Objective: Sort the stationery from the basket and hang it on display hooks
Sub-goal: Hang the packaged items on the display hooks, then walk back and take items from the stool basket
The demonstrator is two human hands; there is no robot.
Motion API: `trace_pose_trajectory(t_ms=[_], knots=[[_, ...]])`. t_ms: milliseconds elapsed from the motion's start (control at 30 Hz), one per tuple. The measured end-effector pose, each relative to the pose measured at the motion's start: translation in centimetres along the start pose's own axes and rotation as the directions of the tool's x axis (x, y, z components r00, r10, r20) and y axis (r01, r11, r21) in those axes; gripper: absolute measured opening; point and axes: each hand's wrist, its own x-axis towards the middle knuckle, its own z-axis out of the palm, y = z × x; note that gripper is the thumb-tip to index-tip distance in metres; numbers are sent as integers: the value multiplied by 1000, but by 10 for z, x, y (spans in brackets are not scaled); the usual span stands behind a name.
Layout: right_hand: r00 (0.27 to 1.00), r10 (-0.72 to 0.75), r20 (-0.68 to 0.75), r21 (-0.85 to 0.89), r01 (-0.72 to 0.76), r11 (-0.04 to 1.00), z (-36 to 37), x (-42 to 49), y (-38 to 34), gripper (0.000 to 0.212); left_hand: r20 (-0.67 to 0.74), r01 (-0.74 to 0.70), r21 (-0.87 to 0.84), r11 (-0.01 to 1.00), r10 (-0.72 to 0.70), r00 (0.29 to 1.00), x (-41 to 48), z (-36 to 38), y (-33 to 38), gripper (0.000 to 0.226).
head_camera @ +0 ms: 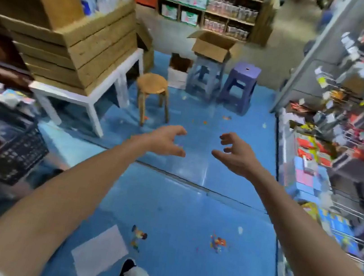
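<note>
Reaching forward over the blue floor point(189, 210) with 2 bare hands, both holding nothing: left hand point(166, 139) and right hand point(233, 152) near each other but apart, fingers point(178, 130) loosely curled and spread. Black basket point(22, 156) low at the left, with blurred contents inside. Display hooks point(348, 92) at the right, loaded with many blurred packs. Probably between 2 items; cannot tell how much is left to hang.
</note>
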Motion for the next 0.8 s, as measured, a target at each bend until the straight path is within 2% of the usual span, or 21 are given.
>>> trace_pose_trajectory(t_ms=[133,333,500,633,700,800], knots=[[967,-172,189,28,170,985,91,51,-100,52,-121,176,-89,980,-186,975,-77,-56,-107,76],[855,-377,356,35,391,920,230,93,-262,48,-216,388,-195,901,-425,879,-199,-131,-249,78],[724,-493,483,73,528,846,330,103,-380,51,-289,552,-198,810,-587,757,-285,-187,-339,77],[593,-567,572,89,642,762,397,112,-451,35,-317,592,-297,749,-662,679,-336,-215,-384,77],[552,-582,597,133,647,750,428,117,-480,33,-308,626,-364,689,-724,618,-357,-222,-407,75],[434,-617,657,188,698,691,474,125,-522,40,-296,671,-431,604,-797,527,-383,-231,-443,89]])
